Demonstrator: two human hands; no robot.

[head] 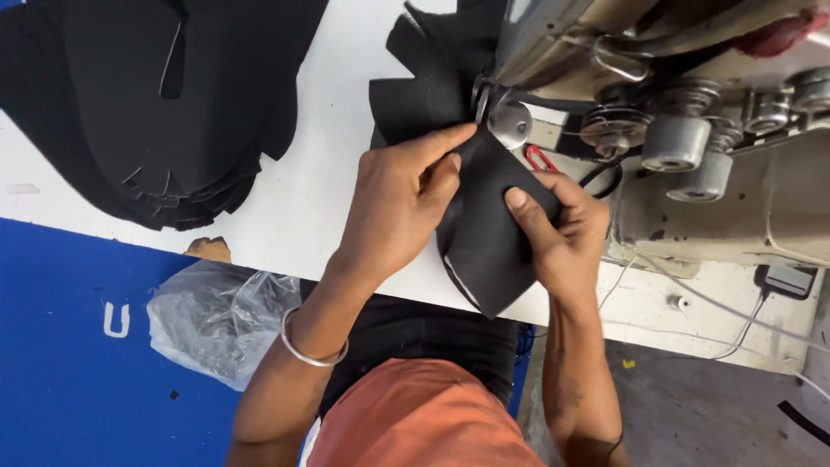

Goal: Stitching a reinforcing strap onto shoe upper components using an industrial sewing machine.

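Observation:
A piece of black textured fabric is held up against the metal roller foot of a grey sewing machine. My left hand pinches the fabric's left side, its forefinger stretched toward the foot. My right hand grips the right edge, thumb pressed on top. More of the black fabric bunches behind the foot. A silver bangle sits on my left wrist.
A stack of cut black fabric pieces lies at the far left of the white table. A crumpled clear plastic bag hangs below the table edge over a blue surface. Red-handled snips lie by the machine.

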